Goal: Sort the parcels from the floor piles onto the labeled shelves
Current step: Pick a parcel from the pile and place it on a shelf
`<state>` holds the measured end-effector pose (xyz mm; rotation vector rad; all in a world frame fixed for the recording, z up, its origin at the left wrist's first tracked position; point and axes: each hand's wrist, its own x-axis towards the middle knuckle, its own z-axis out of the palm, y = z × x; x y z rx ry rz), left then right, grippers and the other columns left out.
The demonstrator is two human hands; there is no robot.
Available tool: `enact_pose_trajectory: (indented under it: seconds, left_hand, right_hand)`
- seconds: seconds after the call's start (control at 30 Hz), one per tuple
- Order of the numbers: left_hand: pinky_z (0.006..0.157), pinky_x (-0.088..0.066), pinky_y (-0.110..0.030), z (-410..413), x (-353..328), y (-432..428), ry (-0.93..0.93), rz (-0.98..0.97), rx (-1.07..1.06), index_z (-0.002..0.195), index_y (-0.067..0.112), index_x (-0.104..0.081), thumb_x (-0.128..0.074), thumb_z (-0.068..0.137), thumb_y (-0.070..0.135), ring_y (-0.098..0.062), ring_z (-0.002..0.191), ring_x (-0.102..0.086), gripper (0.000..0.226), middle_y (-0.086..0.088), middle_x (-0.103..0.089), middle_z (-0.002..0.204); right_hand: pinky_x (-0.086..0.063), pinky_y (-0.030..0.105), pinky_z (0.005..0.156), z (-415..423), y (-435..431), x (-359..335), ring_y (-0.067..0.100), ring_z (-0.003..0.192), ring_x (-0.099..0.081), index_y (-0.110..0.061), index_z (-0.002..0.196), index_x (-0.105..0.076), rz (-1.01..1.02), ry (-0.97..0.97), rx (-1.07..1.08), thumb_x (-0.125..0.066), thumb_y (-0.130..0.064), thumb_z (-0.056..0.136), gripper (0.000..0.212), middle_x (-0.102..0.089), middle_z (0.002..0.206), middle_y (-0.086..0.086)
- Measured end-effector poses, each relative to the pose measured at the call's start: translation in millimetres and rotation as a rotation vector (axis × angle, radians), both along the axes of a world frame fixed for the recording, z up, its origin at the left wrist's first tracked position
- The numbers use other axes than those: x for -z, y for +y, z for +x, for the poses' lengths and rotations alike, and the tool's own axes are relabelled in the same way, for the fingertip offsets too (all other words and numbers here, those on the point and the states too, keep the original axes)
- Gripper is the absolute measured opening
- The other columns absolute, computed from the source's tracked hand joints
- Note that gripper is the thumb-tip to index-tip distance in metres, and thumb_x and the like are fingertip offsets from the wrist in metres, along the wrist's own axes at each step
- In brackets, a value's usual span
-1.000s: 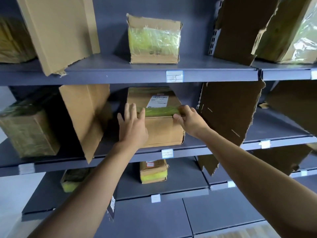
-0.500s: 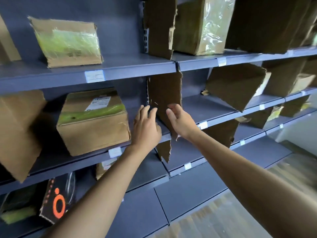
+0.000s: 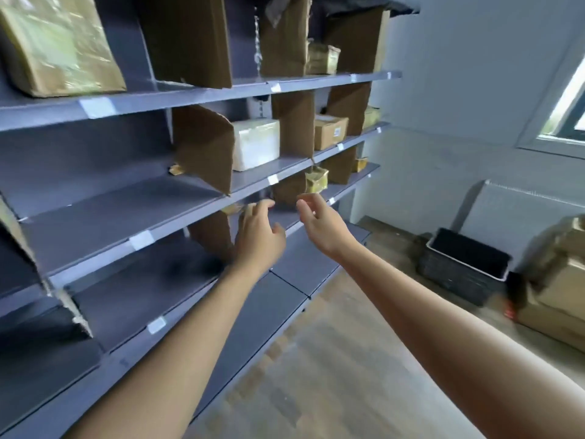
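Though shelves blur, left hand and right hand fingers hang loose, empty

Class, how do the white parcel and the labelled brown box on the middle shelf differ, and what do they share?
The white parcel is whitish all over; the brown box is plain cardboard. The brown box shows a small label on its front; the white parcel shows none. Both sit flat on one shelf, a cardboard divider between them.
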<state>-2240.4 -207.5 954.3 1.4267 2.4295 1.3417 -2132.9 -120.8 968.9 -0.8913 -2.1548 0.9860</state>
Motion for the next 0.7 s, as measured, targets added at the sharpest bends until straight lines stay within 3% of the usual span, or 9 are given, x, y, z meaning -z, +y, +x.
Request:
enact_pose_trajectory:
  seconds: [0.13, 0.23, 0.37, 0.5, 0.6, 0.7]
  left_hand:
    - [0.097, -0.037, -0.036, 66, 2, 83, 0.004, -0.027, 0.142, 0.136, 0.014, -0.047, -0.053, 0.093, 0.009, -0.030, 0.128, -0.042, 0.044, -0.011, -0.043, 0.139]
    - [0.100, -0.040, -0.039, 109, 6, 148, -0.026, -0.029, 0.234, 0.133, 0.011, -0.050, -0.053, 0.092, 0.008, -0.033, 0.125, -0.046, 0.042, -0.014, -0.045, 0.135]
    - [0.100, -0.040, -0.038, 169, 14, 247, -0.064, -0.030, 0.354, 0.132, 0.009, -0.050, -0.053, 0.093, 0.008, -0.030, 0.125, -0.045, 0.039, -0.014, -0.047, 0.133]
    - [0.103, -0.038, -0.036, 232, 22, 364, -0.102, -0.021, 0.501, 0.131, 0.009, -0.051, -0.054, 0.091, 0.007, -0.031, 0.125, -0.046, 0.041, -0.015, -0.048, 0.132]
    - [0.099, -0.038, -0.034, 272, 24, 433, -0.137, -0.034, 0.579, 0.131, 0.009, -0.052, -0.054, 0.090, 0.007, -0.031, 0.122, -0.049, 0.042, -0.016, -0.050, 0.130]
    - [0.102, -0.038, -0.036, 319, 24, 506, -0.163, -0.051, 0.690, 0.131, 0.008, -0.052, -0.054, 0.090, 0.006, -0.032, 0.123, -0.048, 0.041, -0.017, -0.050, 0.130]
  right_hand:
    - [-0.040, 0.029, 0.079, 75, 76, 8, 0.018, 0.095, -0.055, -0.018, 0.129, -0.052, -0.046, 0.033, 0.141, -0.037, -0.038, 0.103, 0.036, -0.059, 0.110, -0.001]
    - [-0.046, 0.034, 0.087, 128, 131, 17, 0.022, 0.100, -0.058, -0.018, 0.126, -0.054, -0.070, 0.049, 0.261, -0.039, -0.036, 0.102, 0.034, -0.063, 0.114, 0.002]
    - [-0.039, 0.028, 0.080, 196, 213, 28, 0.017, 0.102, -0.057, -0.018, 0.128, -0.054, -0.093, 0.044, 0.400, -0.040, -0.036, 0.102, 0.035, -0.061, 0.113, -0.001]
    - [-0.049, 0.040, 0.092, 259, 309, 40, 0.022, 0.108, -0.062, -0.021, 0.127, -0.053, -0.097, 0.040, 0.529, -0.040, -0.038, 0.101, 0.033, -0.061, 0.112, -0.002]
    - [-0.047, 0.035, 0.091, 300, 363, 40, 0.021, 0.105, -0.064, -0.021, 0.126, -0.054, -0.106, 0.022, 0.610, -0.040, -0.037, 0.102, 0.031, -0.062, 0.113, -0.001]
    - [-0.049, 0.041, 0.093, 348, 420, 41, 0.022, 0.110, -0.062, -0.022, 0.125, -0.054, -0.098, 0.004, 0.727, -0.040, -0.038, 0.102, 0.031, -0.063, 0.118, 0.004]
